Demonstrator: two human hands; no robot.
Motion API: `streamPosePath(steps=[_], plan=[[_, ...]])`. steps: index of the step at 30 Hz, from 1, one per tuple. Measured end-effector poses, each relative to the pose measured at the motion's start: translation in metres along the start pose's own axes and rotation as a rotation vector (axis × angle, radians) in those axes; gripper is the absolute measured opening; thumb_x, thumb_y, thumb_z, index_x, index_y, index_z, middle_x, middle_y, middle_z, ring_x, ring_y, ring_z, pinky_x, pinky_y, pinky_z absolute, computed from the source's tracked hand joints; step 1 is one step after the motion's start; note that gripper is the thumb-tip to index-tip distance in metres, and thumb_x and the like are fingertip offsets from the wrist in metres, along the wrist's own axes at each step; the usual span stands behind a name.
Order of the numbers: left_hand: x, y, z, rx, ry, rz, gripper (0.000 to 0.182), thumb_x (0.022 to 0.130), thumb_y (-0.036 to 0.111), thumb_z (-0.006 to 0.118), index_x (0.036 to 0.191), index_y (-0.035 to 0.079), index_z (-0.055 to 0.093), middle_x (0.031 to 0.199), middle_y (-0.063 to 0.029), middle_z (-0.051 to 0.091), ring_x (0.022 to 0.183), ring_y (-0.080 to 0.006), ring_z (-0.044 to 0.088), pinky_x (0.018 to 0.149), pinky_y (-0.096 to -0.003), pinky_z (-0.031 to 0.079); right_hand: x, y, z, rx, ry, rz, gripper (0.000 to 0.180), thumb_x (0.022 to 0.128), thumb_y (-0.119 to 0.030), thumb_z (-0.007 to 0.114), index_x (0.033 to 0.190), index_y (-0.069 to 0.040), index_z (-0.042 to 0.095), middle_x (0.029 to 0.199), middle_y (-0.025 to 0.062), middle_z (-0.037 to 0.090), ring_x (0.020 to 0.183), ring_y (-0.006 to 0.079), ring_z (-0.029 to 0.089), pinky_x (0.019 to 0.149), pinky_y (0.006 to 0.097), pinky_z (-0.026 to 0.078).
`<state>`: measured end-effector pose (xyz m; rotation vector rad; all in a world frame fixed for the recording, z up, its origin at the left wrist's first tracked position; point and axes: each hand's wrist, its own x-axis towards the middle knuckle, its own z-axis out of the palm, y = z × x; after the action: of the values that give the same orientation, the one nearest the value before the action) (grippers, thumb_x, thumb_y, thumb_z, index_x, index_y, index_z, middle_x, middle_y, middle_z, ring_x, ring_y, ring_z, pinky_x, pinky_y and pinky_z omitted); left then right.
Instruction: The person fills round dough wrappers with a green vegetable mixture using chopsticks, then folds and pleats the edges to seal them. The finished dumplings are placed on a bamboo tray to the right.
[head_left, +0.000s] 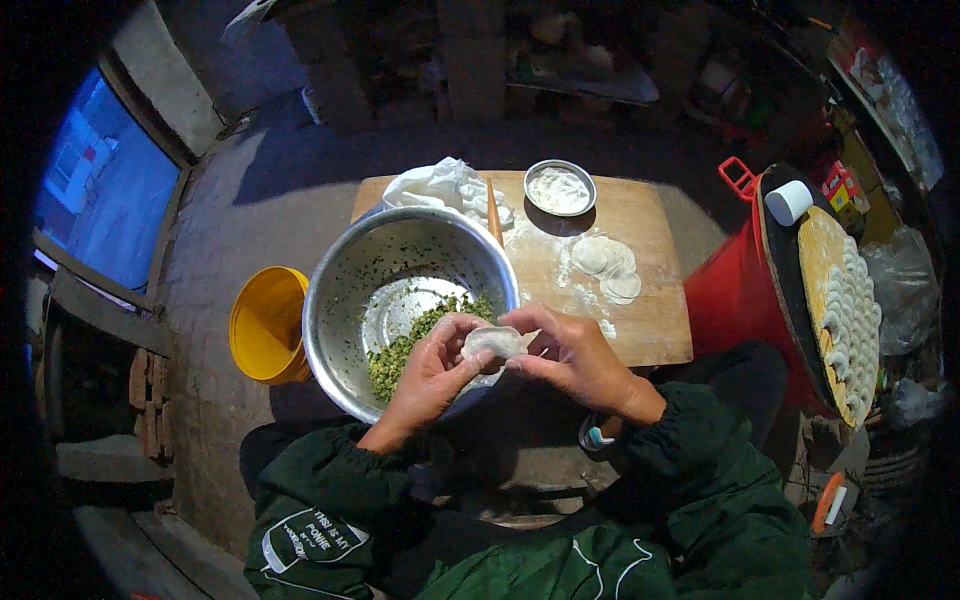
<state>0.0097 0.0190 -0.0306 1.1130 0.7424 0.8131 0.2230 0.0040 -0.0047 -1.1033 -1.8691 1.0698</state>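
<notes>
Between both hands, over the near right rim of a large steel bowl (330, 262), is a folded dumpling (495, 342). My left hand (442, 360) holds its left end, with the thumb across its front. The fingers of my right hand (570, 356) pinch its right edge. Chopped green filling (405, 352) lies in the bowl. Several round dough wrappers (621, 283) overlap on the floured wooden board (645, 330). A small metal bowl of flour (559, 191) stands at the board's far side, and a wooden rolling pin (494, 214) lies by the big bowl.
A white plastic bag (442, 184) sits behind the steel bowl. On the left stands a yellow bucket (259, 322). The red drum (727, 285) at right bears a white cup (788, 202) and a round tray (814, 262) with rows of dumplings (851, 315).
</notes>
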Motion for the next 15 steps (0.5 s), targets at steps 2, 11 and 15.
streamPosePath(steps=[2,11,15], plan=[[0.001,-0.003,0.000,0.076,-0.001,0.051,0.029,0.089,0.004,0.063,0.116,0.001,0.052,0.104,-0.0049,0.060,0.095,-0.0115,0.060,0.083,-0.0261,0.051,0.000,0.003,0.000,-0.011,-0.012,0.018,0.035,0.083,-0.006,0.071,0.114,-0.001,0.058,0.100,0.0104,0.064,0.079,0.0149,0.067,0.067,0.0268,0.054],[-0.004,-0.008,-0.001,0.606,0.053,0.054,0.033,0.084,0.005,0.065,0.116,0.001,0.059,0.092,-0.0088,0.066,0.086,-0.0089,0.060,0.076,-0.0259,0.050,0.001,0.008,0.014,0.018,0.013,-0.040,0.031,0.082,-0.004,0.071,0.111,-0.002,0.061,0.099,0.0102,0.063,0.081,0.0161,0.066,0.069,0.0270,0.054],[-0.006,-0.016,0.001,0.532,0.116,0.119,0.033,0.086,0.004,0.062,0.119,0.000,0.058,0.096,-0.0086,0.066,0.089,-0.0114,0.060,0.079,-0.0271,0.049,0.001,0.012,0.021,-0.078,0.075,-0.145,0.036,0.076,-0.002,0.070,0.111,-0.004,0.058,0.101,0.0164,0.061,0.094,0.0323,0.062,0.079,0.0364,0.051]])
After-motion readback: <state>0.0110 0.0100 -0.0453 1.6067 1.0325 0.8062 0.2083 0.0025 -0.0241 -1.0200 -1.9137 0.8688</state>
